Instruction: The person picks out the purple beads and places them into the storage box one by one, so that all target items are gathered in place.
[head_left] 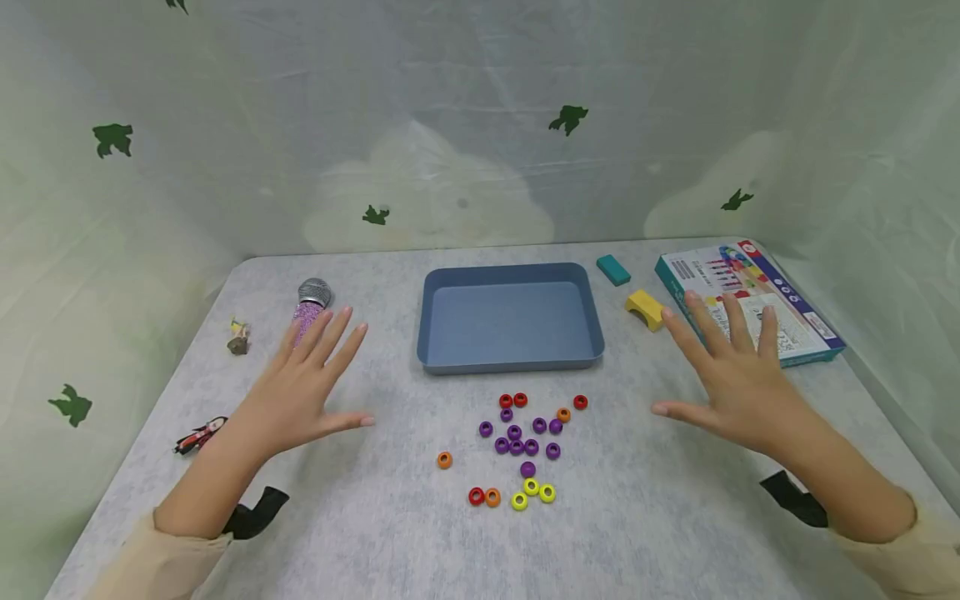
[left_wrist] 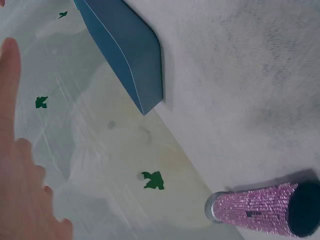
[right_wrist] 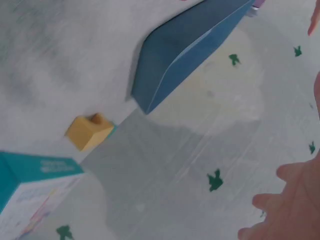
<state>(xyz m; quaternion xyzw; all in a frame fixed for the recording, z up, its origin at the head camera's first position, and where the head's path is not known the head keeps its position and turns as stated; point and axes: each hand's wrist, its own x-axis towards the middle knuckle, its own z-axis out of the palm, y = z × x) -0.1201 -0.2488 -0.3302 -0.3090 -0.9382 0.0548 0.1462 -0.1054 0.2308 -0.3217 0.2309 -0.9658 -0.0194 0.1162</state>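
Note:
Both hands are held over the table with fingers spread and nothing in them. My left hand (head_left: 296,404) is on the left, its fingertips overlapping a microphone (head_left: 307,312) with a glittery pink-purple handle in the head view. On the right, my right hand (head_left: 738,383) has its fingers in front of a flat printed box (head_left: 806,321) and close to a yellow arch block (head_left: 645,309). Between the hands lie scattered beads (head_left: 516,447) in purple, red, orange and yellow. Behind the beads stands a blue-grey tray (head_left: 510,367) with nothing in it.
A teal block (head_left: 613,270) lies right of the tray. Along the left side are a small figurine (head_left: 238,337) and a red-and-black doll-like figure (head_left: 201,435). Pale sheeting (head_left: 465,125) with green leaf-like patches encloses the table's back and sides.

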